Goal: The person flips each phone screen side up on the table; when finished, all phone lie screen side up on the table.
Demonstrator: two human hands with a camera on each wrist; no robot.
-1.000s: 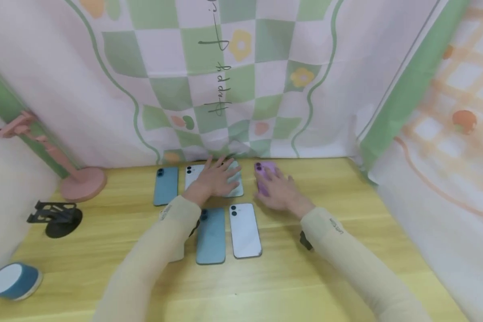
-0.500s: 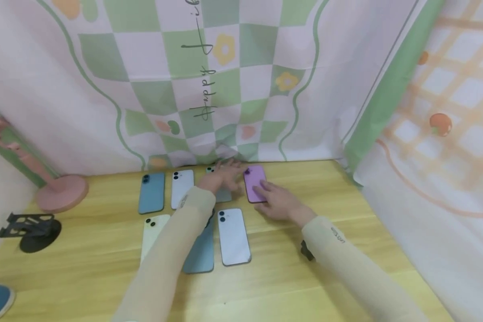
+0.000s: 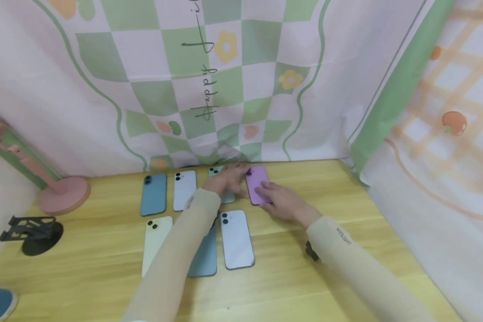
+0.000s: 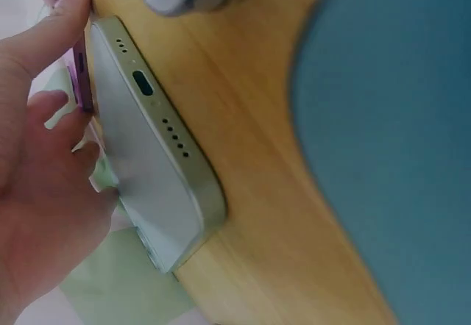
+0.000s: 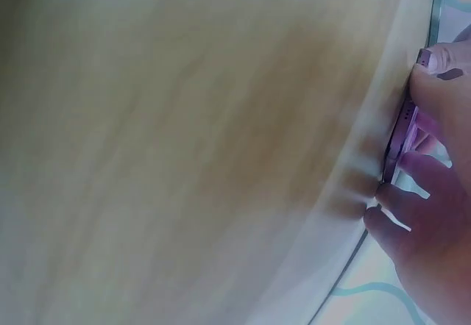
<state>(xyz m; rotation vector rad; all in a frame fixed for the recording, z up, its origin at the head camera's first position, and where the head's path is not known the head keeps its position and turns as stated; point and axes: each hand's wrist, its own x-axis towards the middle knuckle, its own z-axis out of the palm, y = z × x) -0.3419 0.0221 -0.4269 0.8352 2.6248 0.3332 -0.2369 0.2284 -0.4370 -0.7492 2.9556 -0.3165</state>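
A purple smartphone (image 3: 258, 177) lies back up at the right end of the rear row. My right hand (image 3: 287, 202) holds its lower end, thumb at the bottom edge and fingers along the far side in the right wrist view. My left hand (image 3: 227, 177) reaches over a pale green smartphone (image 4: 151, 145), hiding much of it in the head view. The left thumb and fingertips touch the purple phone's left edge. Farther left in that row lie a white smartphone (image 3: 184, 190) and a blue smartphone (image 3: 153, 194).
In the front row are a cream smartphone (image 3: 158, 237), a larger blue smartphone (image 3: 204, 257) partly under my left sleeve, and another white smartphone (image 3: 237, 239). A pink stand (image 3: 64, 195), a black stand (image 3: 42, 237) and a blue round object (image 3: 0, 304) stand left. A patterned curtain (image 3: 261, 44) hangs behind.
My left hand has moved right from the white and pale green phones to the purple phone's left edge. My right hand has slid down from the purple phone's back to its lower end.
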